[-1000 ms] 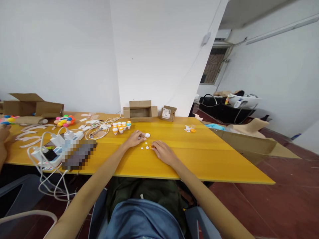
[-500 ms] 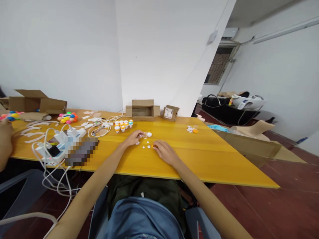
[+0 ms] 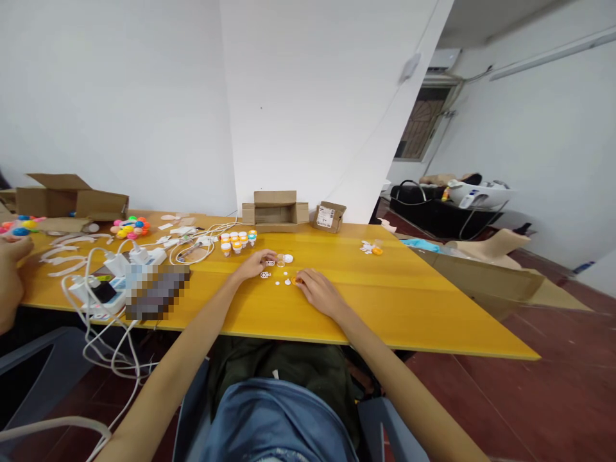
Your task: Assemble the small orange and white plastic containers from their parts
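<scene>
My left hand (image 3: 258, 264) is over the yellow table with its fingers curled beside a patterned white piece (image 3: 265, 274); whether it grips anything is too small to tell. My right hand (image 3: 315, 289) has its fingertips on a small orange part (image 3: 295, 281). Between the hands lie a clear round cup (image 3: 281, 260), a white disc (image 3: 288, 258) and several tiny white pieces (image 3: 287, 282). Behind my left hand stands a cluster of small containers with white, orange and teal tops (image 3: 237, 241).
An open cardboard box (image 3: 275, 217) and a smaller box (image 3: 329, 217) stand at the back. Left are a power strip (image 3: 118, 289), cables, colourful balls (image 3: 131, 227) and another person's hand (image 3: 9, 273). White and orange parts (image 3: 371, 248) lie to the right.
My left hand has shifted slightly, and more of the patterned white pieces beside it shows. My right hand has barely moved. The other person's hand at the far left has moved slightly right.
</scene>
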Demonstrator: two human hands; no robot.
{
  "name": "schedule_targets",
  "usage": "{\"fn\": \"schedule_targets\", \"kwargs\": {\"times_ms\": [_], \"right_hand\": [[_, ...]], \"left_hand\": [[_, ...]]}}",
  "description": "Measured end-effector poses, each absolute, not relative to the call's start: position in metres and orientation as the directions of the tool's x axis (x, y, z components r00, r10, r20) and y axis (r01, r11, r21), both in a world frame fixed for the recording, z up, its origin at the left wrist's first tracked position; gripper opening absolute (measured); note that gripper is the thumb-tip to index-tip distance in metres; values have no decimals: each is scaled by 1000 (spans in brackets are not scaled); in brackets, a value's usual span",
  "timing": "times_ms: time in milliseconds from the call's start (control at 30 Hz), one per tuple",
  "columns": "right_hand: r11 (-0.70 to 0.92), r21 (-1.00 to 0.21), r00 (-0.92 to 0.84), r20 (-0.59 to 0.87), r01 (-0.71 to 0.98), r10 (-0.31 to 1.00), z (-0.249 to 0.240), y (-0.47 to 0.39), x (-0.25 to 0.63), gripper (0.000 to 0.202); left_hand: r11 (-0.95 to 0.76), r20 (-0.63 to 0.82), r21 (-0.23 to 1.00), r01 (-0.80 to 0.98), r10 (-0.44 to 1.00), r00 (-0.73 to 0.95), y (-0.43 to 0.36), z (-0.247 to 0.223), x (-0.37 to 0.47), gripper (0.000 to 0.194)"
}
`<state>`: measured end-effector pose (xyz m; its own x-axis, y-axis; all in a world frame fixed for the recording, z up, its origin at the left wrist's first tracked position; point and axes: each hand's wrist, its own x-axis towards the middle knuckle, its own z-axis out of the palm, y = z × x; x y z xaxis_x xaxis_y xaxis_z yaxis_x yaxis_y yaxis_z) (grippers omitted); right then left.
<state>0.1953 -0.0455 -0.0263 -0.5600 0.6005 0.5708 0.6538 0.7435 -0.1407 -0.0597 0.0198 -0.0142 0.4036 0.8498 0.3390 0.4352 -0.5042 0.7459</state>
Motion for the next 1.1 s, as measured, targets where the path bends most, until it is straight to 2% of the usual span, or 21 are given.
{"fn": "schedule_targets", "kwargs": {"times_ms": [200, 433, 1100], "right_hand": [[746, -145, -558, 576, 650, 598, -28, -45, 196, 14], [737, -144, -559, 561, 660, 611, -27, -45, 195, 14], [730, -117, -565, 554, 674, 611, -26, -46, 195, 15]], "left_hand": [[-516, 363, 737, 436, 847, 388, 23, -17, -65, 45], [-496, 373, 753, 432, 863, 341, 24, -20, -61, 34], [-472, 351, 754, 457, 878, 327, 17, -11, -64, 29]]}}
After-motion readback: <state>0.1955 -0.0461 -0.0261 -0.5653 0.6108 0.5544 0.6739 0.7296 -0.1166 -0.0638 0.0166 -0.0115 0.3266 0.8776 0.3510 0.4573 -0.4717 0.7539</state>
